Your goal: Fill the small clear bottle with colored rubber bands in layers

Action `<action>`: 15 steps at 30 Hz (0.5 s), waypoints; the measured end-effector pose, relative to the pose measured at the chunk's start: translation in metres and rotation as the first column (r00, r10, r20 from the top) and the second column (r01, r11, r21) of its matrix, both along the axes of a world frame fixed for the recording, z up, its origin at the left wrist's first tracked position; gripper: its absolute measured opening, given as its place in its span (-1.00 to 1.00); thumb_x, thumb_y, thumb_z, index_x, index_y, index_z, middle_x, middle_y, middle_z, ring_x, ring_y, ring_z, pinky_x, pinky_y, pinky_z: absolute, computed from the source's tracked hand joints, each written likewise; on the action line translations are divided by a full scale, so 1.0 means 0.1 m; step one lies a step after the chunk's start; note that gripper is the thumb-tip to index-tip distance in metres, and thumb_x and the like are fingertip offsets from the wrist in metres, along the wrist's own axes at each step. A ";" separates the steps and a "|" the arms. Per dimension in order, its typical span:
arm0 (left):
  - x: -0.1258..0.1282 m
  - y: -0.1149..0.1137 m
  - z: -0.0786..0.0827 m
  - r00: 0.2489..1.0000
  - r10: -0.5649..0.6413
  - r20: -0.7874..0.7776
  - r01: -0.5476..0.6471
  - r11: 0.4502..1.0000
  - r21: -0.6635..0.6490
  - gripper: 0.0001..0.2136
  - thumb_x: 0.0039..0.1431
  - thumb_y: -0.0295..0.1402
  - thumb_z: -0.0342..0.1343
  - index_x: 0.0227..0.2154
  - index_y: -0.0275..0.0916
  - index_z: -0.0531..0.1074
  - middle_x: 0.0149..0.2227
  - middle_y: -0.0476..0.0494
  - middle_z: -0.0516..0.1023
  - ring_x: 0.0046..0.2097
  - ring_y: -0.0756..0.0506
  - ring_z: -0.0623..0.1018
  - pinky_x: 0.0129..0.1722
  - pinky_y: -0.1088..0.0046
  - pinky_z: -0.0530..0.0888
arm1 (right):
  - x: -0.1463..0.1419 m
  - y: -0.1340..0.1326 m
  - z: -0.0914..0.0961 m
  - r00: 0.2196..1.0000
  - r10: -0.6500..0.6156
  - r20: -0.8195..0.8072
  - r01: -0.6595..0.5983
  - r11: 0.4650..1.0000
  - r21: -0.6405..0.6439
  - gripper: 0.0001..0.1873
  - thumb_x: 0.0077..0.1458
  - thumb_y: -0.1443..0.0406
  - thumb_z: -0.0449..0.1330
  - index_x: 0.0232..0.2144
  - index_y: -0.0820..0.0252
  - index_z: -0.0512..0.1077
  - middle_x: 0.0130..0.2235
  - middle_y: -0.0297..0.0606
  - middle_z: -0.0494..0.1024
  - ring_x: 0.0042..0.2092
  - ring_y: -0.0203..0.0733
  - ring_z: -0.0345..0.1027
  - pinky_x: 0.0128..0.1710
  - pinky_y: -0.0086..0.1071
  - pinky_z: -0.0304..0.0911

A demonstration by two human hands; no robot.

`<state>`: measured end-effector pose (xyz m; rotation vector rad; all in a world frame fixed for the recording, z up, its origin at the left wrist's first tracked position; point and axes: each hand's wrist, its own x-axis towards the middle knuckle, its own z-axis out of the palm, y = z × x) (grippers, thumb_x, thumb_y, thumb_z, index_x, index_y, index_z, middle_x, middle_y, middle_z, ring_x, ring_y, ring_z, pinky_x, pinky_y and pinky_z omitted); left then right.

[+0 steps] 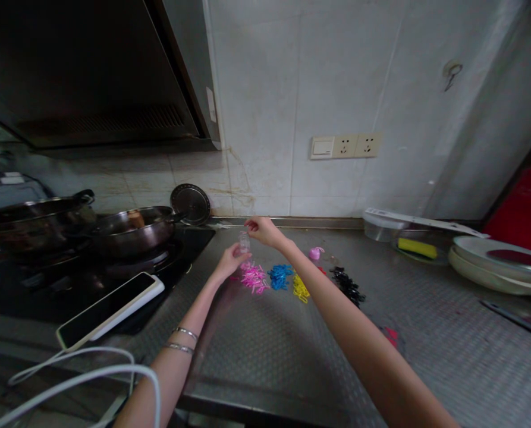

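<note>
I am standing at a grey metal counter [292,351] with tiny bumps all over it. My left hand [232,260] is curled around a small clear jar [244,242], holding it just above the counter, near the back. My right hand [261,229] is right over the top of the jar, with my fingers pinched close together. It is too small and blurry for me to tell if they are pinching anything.

Little piles of tiny colored bits are lying on the counter under my arms. The pink pile [254,277] is just below the jar. The blue pile [280,276] is beside it, then the yellow pile [300,289], then the black pile [348,285]. A small pink thing [316,253] is sitting a bit farther back.

On my left a black stove [46,291] is holding two big metal pans [131,229]. A phone [109,310] is lying dark side up at the stove's edge, and white cords [82,374] are looping near my left arm. I am wearing two thin bracelets [182,340] on that arm.

On my right, plates [492,264] are stacked up, and a yellow sponge [417,247] is lying in a dish. The wall [336,77] behind is white tile, with a switch and plugs [345,145] on it.
</note>
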<state>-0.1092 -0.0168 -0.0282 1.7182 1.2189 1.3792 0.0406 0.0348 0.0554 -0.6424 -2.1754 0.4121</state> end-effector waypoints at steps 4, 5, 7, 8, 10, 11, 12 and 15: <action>0.01 -0.01 0.02 1.000 0.002 0.002 -0.002 1.000 -0.012 -0.67 -0.15 -0.26 0.17 -0.29 -0.34 0.36 -0.33 -0.15 0.50 -0.27 -0.06 0.48 -0.26 0.44 0.38 | -0.06 0.00 0.00 0.999 0.006 0.036 -0.007 1.000 0.023 -0.67 -0.22 0.53 0.02 -0.32 0.35 0.39 -0.54 -0.37 0.38 -0.49 -0.41 0.21 -0.45 -0.54 0.11; 0.02 -0.01 0.02 1.000 0.005 0.007 -0.005 1.000 -0.015 -0.67 -0.16 -0.27 0.18 -0.30 -0.34 0.36 -0.33 -0.15 0.50 -0.27 -0.06 0.48 -0.26 0.44 0.38 | -0.07 -0.02 0.00 0.999 0.009 0.036 -0.010 1.000 0.019 -0.67 -0.21 0.52 0.02 -0.31 0.35 0.39 -0.54 -0.37 0.38 -0.49 -0.41 0.21 -0.44 -0.54 0.11; 0.02 -0.01 0.02 1.000 0.010 0.023 -0.009 1.000 -0.018 -0.66 -0.17 -0.27 0.19 -0.31 -0.34 0.36 -0.32 -0.16 0.50 -0.26 -0.07 0.48 -0.25 0.43 0.38 | -0.08 -0.06 0.02 0.999 0.031 0.022 -0.030 1.000 -0.003 -0.66 -0.18 0.51 0.04 -0.27 0.33 0.38 -0.52 -0.37 0.40 -0.49 -0.41 0.22 -0.43 -0.54 0.12; 0.02 -0.01 0.02 0.999 0.012 0.033 -0.012 1.000 -0.017 -0.66 -0.18 -0.28 0.19 -0.31 -0.35 0.36 -0.32 -0.16 0.50 -0.25 -0.07 0.48 -0.24 0.42 0.38 | -0.07 -0.08 0.02 0.999 0.035 0.004 -0.035 0.999 -0.017 -0.66 -0.16 0.49 0.05 -0.24 0.32 0.37 -0.51 -0.36 0.41 -0.48 -0.41 0.22 -0.43 -0.54 0.13; 0.02 -0.01 0.02 0.999 0.019 0.049 -0.018 1.000 -0.015 -0.66 -0.18 -0.28 0.19 -0.31 -0.34 0.36 -0.31 -0.17 0.50 -0.23 -0.08 0.47 -0.20 0.40 0.38 | -0.05 -0.12 0.01 0.999 -0.003 -0.052 0.000 0.999 -0.048 -0.66 -0.11 0.42 0.07 -0.20 0.30 0.35 -0.45 -0.33 0.44 -0.46 -0.40 0.24 -0.40 -0.53 0.14; 0.02 -0.01 0.02 0.998 0.021 0.054 -0.020 1.000 -0.012 -0.66 -0.18 -0.29 0.19 -0.31 -0.34 0.36 -0.31 -0.17 0.50 -0.22 -0.09 0.47 -0.19 0.39 0.37 | -0.04 -0.14 -0.02 0.996 -0.040 -0.076 0.035 0.997 -0.068 -0.66 -0.10 0.38 0.09 -0.18 0.29 0.35 -0.41 -0.31 0.45 -0.45 -0.40 0.24 -0.39 -0.52 0.15; 0.02 -0.01 0.02 0.998 0.019 0.056 -0.019 1.000 -0.009 -0.67 -0.18 -0.29 0.19 -0.31 -0.34 0.36 -0.30 -0.17 0.50 -0.22 -0.09 0.47 -0.17 0.38 0.37 | -0.02 -0.15 -0.05 0.993 -0.079 -0.090 0.071 0.993 -0.094 -0.64 -0.10 0.33 0.12 -0.17 0.29 0.35 -0.37 -0.28 0.46 -0.43 -0.39 0.25 -0.38 -0.51 0.16; 0.02 -0.01 0.03 0.998 0.000 0.064 0.000 1.000 0.001 -0.65 -0.18 -0.34 0.19 -0.26 -0.34 0.36 -0.24 -0.18 0.50 -0.19 -0.10 0.47 -0.14 0.36 0.36 | 0.00 -0.18 -0.21 0.989 -0.143 -0.038 0.134 0.974 -0.184 -0.53 -0.18 0.21 0.21 -0.17 0.31 0.36 -0.28 -0.20 0.46 -0.39 -0.33 0.29 -0.36 -0.48 0.17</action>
